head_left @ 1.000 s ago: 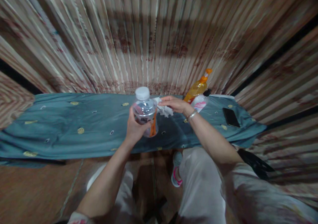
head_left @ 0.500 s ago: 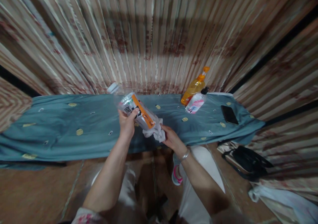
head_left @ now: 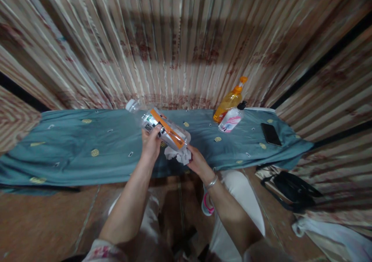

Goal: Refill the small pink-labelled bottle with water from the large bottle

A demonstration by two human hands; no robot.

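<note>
A clear plastic bottle [head_left: 168, 128] with a white cap and an orange-striped label is held tilted above the cloth-covered table, its cap pointing up and left. My left hand [head_left: 151, 140] is wrapped round its label, thumb on top. At the bottle's base, my right hand [head_left: 198, 160] pinches a crumpled white tissue [head_left: 178, 155], which lies against the underside of the bottle. Part of the tissue and the right fingertips are hidden behind the bottle's lower end.
An orange pump bottle [head_left: 228, 105] and a pink-and-white bottle with a black pump [head_left: 231, 119] stand at the table's back right. A black phone [head_left: 271, 134] lies to their right on the green tablecloth [head_left: 72, 145]. On the floor sits a black bag [head_left: 293, 188].
The tissue has slid a little left and down under the bottle's base, uncovering more of its clear end. The view has shifted slightly; both hands keep their holds.
</note>
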